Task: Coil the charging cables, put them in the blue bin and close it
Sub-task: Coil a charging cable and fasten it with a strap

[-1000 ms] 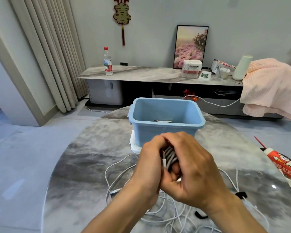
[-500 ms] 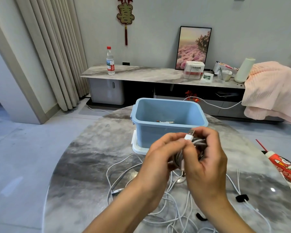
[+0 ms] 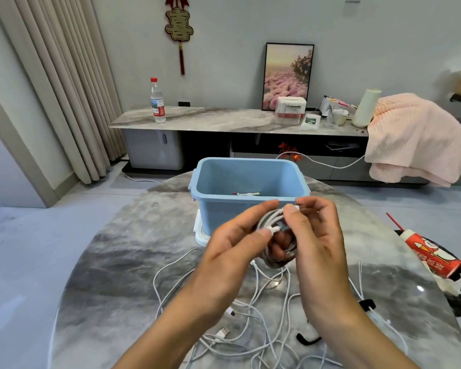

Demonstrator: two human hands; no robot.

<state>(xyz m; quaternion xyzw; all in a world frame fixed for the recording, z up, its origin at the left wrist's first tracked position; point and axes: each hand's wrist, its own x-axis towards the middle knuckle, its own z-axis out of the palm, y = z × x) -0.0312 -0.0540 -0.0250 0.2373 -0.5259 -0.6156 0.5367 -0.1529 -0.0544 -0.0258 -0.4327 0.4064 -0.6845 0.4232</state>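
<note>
While both hands meet at the centre of the frame, the left hand [image 3: 234, 243] pinches the white plug end of the coiled grey-white charging cable [image 3: 276, 235] between thumb and forefinger, and the right hand [image 3: 317, 235] curls its fingers round the right side of the same coil, thumb and forefinger nipping a strand at the top. Half a second ago the plug stood upright above the right hand's fingers; now it lies lower, across the front of the coil, and the hands sit a little apart, so the loops show between them. A second ago the hands were clasped tight over the bundle, hiding most of it.

Directly behind the coil, just above the fingertips in the frame, stands the open light blue plastic bin [image 3: 250, 182], resting on its white lid [image 3: 201, 235]; a small white cable piece [image 3: 246, 193] lies on the bin floor. Below the hands a tangle of loose white charging cables [image 3: 250, 315] sprawls over the round grey marble-patterned table [image 3: 117, 275] toward the lower edge. At the right edge a red and white printed tube [image 3: 431, 255] lies on the table.
</note>
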